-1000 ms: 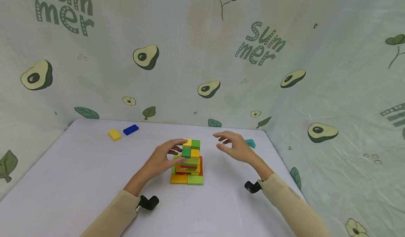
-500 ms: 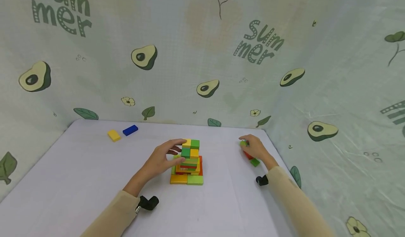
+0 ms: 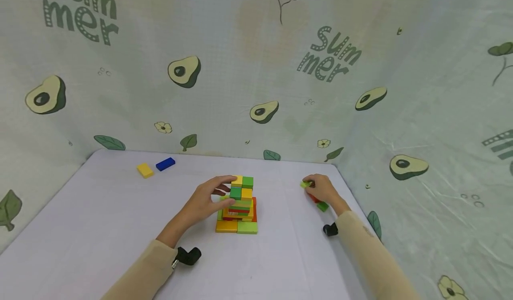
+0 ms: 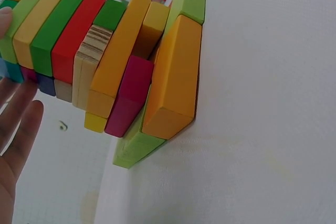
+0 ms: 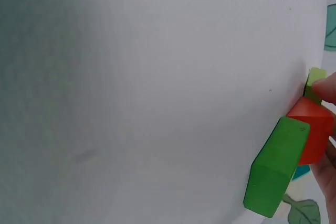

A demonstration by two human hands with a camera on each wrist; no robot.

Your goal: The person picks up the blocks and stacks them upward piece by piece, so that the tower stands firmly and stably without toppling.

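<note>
A tower of colored wooden blocks point(image 3: 244, 204) stands mid-table on a wider base. My left hand point(image 3: 204, 202) curves loosely along its left side, the index finger at the yellow top block and the thumb against a lower light green one. In the left wrist view, relaxed fingers point(image 4: 21, 148) lie beside the tower's layers. To the right, my right hand point(image 3: 323, 188) pinches a small light green block point(image 3: 304, 184). Under that hand are a red block point(image 3: 313, 197) and a green block point(image 3: 322, 206); the right wrist view has them close together.
Toward the back left lie a yellow block point(image 3: 145, 170) and a blue block point(image 3: 165, 164). A bit of teal block point(image 5: 300, 172) shows behind the red one in the right wrist view. Printed cloth point(image 3: 224, 126) hangs around the table's back and right.
My right hand has moved right from beside the tower to the loose blocks and taken hold of the light green one, which has shifted slightly left. The left hand has stayed at the tower.
</note>
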